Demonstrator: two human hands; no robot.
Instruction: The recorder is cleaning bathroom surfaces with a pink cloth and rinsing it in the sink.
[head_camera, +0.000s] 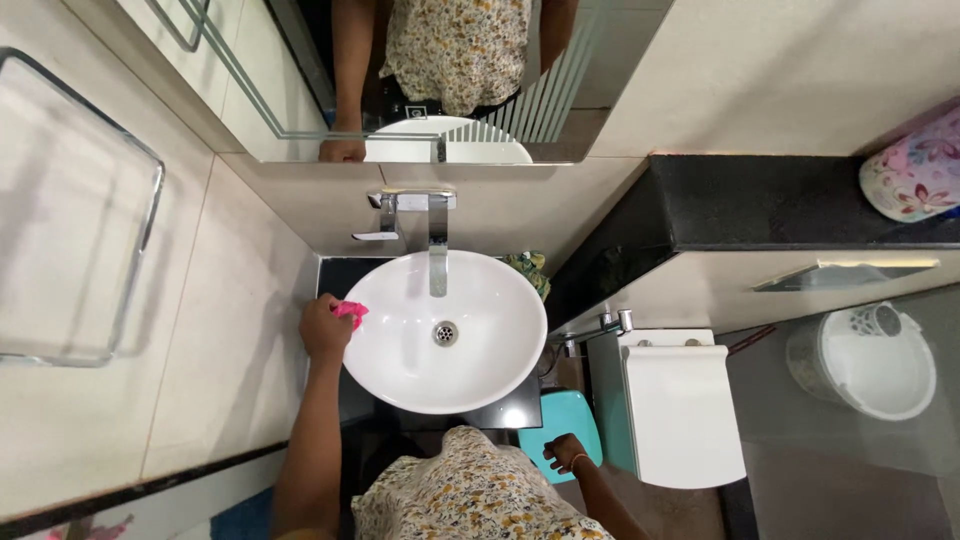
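Head view looks straight down on a bathroom basin; left hand (325, 328) is at the left rim of the white oval washbasin (500, 340), fingers curled shut around a small pink cloth (350, 312); cloth is bunched, no clear long axis, sticks out of the fist toward the bowl, so it lies on the basin side of the fingers and touches or just overhangs the rim, cannot tell which; left arm is extended, clearly the nearer one to the basin; right hand (566, 452) hangs low, well apart from the bowl, near a teal stool (565, 418), fingers loosely curled, holding nothing that shows; drain (445, 333) sits mid-bowl, to the right of the cloth; chrome wall tap (438, 245) reaches over the back rim; black counter (340, 272) under the basin; mirror (300, 80) above shows the same arm; chrome towel rail (135, 250) on the left wall; white toilet (680, 410) right of the basin, white bucket (865, 362) further right on the floor.
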